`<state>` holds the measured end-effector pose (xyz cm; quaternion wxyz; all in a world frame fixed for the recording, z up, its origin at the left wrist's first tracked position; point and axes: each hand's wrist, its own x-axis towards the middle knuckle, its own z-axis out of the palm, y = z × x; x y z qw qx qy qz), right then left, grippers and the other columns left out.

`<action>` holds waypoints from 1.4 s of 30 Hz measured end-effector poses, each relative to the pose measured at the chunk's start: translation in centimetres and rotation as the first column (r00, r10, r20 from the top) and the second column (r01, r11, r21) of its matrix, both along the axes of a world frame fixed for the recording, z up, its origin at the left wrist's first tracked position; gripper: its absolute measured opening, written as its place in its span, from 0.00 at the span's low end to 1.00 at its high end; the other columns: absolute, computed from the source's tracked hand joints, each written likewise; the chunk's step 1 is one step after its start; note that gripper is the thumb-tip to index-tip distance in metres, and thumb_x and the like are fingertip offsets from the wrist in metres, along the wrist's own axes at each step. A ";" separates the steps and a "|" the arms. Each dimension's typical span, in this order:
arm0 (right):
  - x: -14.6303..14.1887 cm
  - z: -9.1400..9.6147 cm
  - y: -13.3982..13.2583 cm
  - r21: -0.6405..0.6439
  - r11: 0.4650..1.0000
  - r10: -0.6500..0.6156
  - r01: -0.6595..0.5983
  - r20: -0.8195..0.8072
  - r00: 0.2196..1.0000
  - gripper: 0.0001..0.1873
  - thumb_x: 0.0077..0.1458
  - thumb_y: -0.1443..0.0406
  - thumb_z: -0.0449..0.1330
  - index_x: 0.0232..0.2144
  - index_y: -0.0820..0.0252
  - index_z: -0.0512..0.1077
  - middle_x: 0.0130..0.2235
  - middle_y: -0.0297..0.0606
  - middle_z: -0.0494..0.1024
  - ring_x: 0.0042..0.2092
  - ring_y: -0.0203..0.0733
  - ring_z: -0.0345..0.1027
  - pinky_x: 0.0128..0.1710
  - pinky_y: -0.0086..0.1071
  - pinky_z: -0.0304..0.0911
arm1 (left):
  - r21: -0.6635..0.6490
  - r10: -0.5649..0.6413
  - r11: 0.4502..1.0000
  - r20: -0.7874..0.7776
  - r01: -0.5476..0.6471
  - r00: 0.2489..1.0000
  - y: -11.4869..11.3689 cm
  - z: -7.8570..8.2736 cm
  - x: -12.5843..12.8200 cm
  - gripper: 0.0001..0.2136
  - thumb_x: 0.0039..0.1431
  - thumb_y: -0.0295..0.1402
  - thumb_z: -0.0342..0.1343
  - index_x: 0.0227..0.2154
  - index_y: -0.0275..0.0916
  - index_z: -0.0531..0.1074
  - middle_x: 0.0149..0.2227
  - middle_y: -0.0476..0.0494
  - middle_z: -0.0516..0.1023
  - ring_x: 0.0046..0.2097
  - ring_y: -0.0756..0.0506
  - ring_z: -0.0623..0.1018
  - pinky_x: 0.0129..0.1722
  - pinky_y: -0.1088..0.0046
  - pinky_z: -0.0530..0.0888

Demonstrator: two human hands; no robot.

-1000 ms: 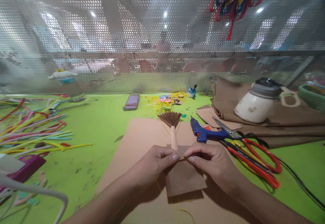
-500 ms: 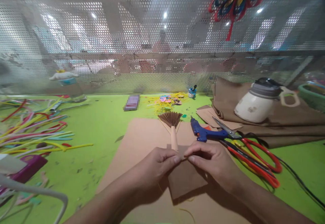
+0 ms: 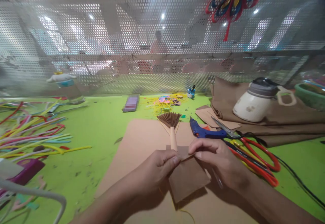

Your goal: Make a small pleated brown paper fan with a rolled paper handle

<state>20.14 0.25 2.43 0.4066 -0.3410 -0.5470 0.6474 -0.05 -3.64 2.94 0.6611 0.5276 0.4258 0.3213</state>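
Low over the board, a piece of brown paper (image 3: pixel 189 180) is held by both hands, its upper edge folded over in a narrow strip. My left hand (image 3: pixel 164 163) pinches the left end of that fold between thumb and fingers. Farther right along the same edge, my right hand (image 3: pixel 215 158) pinches the fold. A thin translucent stick shape (image 3: pixel 217 178) shows below the right palm; its kind is unclear. Just beyond the fingers lies a pleated brown paper fan (image 3: pixel 169 119) with a rolled tan paper stem (image 3: pixel 173 139), its lower end partly hidden by the left hand.
A tan board (image 3: pixel 122 159) covers the green table. At right lie a blue glue gun (image 3: pixel 210 133), red-handled scissors (image 3: pixel 261 153), folded brown paper (image 3: pixel 286 129) and a white jug (image 3: pixel 251 105). Coloured pipe cleaners (image 3: pixel 33 132) spread at left; a purple phone (image 3: pixel 131 103) lies behind.
My right hand has slid slightly right along the paper's folded edge, widening the gap between the hands. The paper's near edge has lifted a little, and the view has shifted slightly.
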 end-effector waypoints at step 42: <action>-1.6 0.6 -1.2 0.148 0.981 -0.165 0.126 0.298 0.940 0.19 0.48 0.52 0.66 0.21 0.61 0.72 0.23 0.33 0.70 0.27 0.37 0.60 0.26 0.29 0.57 | 0.120 0.134 0.985 -0.083 -0.123 0.988 0.3 -1.8 0.8 0.14 0.61 0.41 0.57 0.28 0.34 0.73 0.26 0.49 0.68 0.29 0.51 0.65 0.28 0.75 0.60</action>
